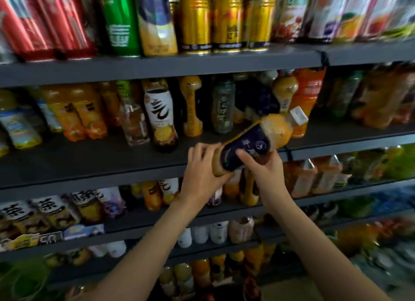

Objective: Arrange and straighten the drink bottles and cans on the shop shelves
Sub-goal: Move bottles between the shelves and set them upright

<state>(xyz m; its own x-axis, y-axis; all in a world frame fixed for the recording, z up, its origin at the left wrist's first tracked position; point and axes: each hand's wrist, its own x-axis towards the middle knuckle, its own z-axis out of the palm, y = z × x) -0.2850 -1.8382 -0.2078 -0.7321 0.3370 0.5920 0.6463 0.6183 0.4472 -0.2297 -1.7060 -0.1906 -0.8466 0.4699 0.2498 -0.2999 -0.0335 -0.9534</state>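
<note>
I see left hand (203,172) and right hand (260,165) both gripping tilted orange-juice bottle (253,143) (navy label, writing unreadable), white cap (298,115) upper right.

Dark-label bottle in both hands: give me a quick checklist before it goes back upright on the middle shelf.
1. Grip: left hand cups the base, right hand holds the dark-label bottle at the label. Ok.
2. Cap on: ok.
3. Upright: not ok; it lies tilted, cap up and to the right.
4. Bare shelf in front of the row: ok.
5. Neighbours: white-label bottle stands just left; clearance cannot tell.
6. Label facing out: ok for now.
</note>
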